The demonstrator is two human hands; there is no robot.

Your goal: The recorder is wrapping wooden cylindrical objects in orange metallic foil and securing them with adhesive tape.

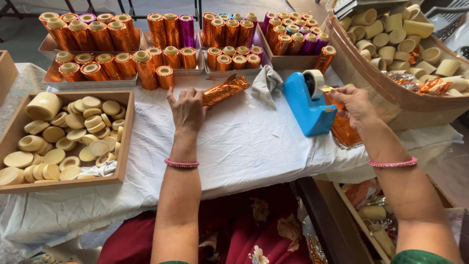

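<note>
One camera is riding on the person's head, looking steeply down and forward over a white-clothed table (pixel 244 142). It is sitting close — both forearms are entering from the bottom edge, with the left hand (pixel 186 110) and right hand (pixel 355 105) near mid-frame. The far trays of foil-wrapped tubes (pixel 97 34) are lining the top edge — no second view is sharing the scene.

A white cloth (pixel 254 146) covers the table, with grey floor (pixel 24 34) and dark chair legs (pixel 129 10) beyond.
</note>
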